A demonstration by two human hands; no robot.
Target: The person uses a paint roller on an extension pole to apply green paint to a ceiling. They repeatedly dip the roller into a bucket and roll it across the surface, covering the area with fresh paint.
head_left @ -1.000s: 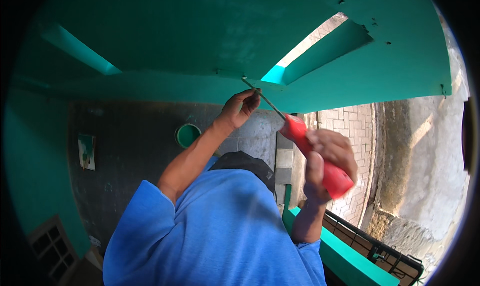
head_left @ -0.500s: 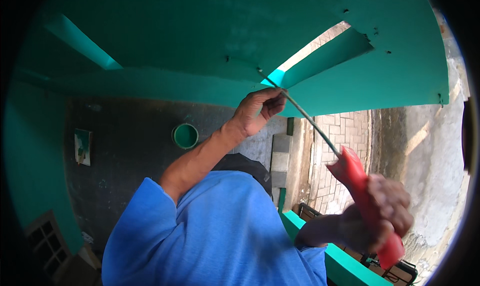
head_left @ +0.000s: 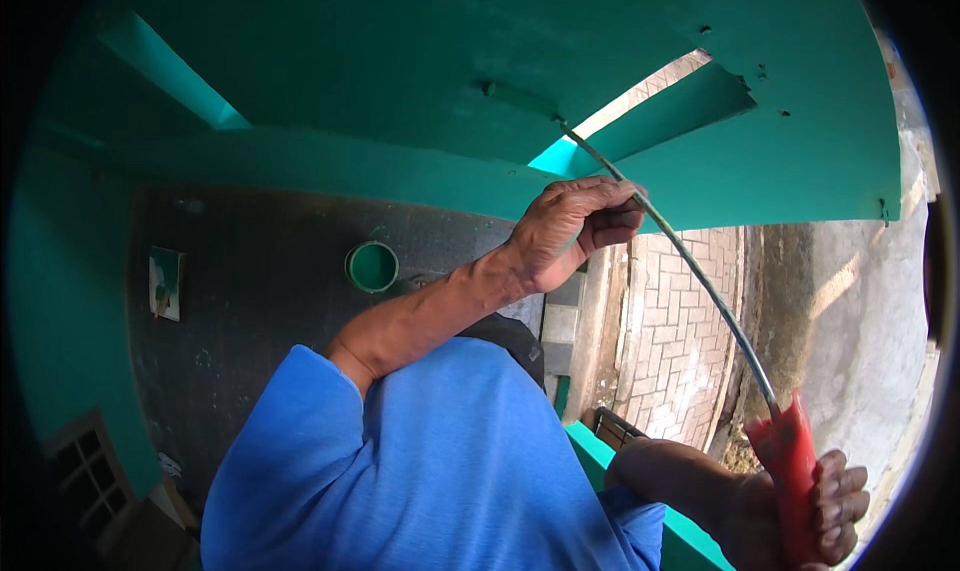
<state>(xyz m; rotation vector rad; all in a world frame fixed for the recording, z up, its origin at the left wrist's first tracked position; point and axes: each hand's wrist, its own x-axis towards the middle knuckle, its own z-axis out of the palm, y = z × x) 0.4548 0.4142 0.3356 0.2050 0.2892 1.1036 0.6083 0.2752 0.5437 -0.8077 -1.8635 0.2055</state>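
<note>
Here, right hand (head_left: 838, 504): closed in a fist around a red handle (head_left: 793, 481), held low at the right of the view.
Left hand (head_left: 575, 226): partly curled, the slender rod (head_left: 720, 303) pinched at its fingertips.
Rod: stretched between the hands in a slight bow, joined by its lower end to the red handle, its upper end seen against a green surface (head_left: 350, 71); whether contact is made there cannot be told.
Slot (head_left: 640, 96): crossed at its near end by the rod.
Paint pot (head_left: 349, 268): set on the dark floor (head_left: 260, 341), green inside, partly flanked by the left forearm (head_left: 430, 306).
Paving (head_left: 665, 321): seen behind the rod.
Blue shirt (head_left: 430, 461): spread across the lower middle, the floor beneath hidden by it.
</note>
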